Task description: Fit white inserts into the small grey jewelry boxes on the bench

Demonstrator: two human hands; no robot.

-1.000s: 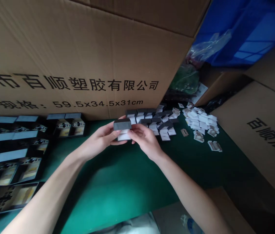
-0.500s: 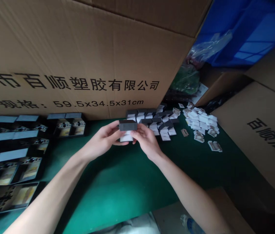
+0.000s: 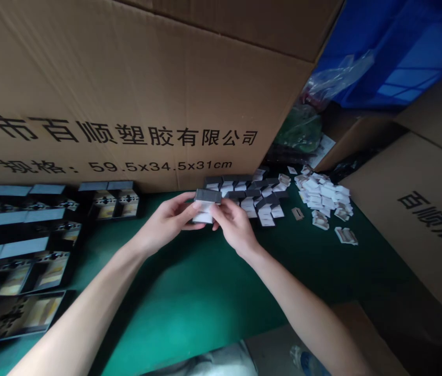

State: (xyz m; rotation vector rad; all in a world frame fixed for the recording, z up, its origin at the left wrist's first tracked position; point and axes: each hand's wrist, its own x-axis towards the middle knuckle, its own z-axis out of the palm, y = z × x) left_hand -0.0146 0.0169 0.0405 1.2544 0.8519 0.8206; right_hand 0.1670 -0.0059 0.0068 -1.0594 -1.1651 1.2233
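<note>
Between my two hands is a small black-and-white plastic box [image 3: 207, 197], its dark part at the top and its white part facing me. My left hand [image 3: 172, 218] grips it from the left, thumb on the white face. From the right, my right hand [image 3: 234, 222] closes on the same box, thumb also pressed on the white part. Just beyond my right hand stand several similar black-and-white boxes [image 3: 266, 209] in a cluster. Farther right lies a heap of small white plastic parts [image 3: 323, 193]. My fingers hide the box's sides and underside.
Rows of open black cases [image 3: 52, 269] line the left side of the green table [image 3: 174, 303]. A large printed cardboard box [image 3: 127, 78] walls off the back, and another carton [image 3: 420, 209] stands at the right. Blue bins [image 3: 409, 57] are behind.
The held box has tilted a little, so more of its dark top shows. My left thumb now lies on its white face. Both hands have stayed in nearly the same place.
</note>
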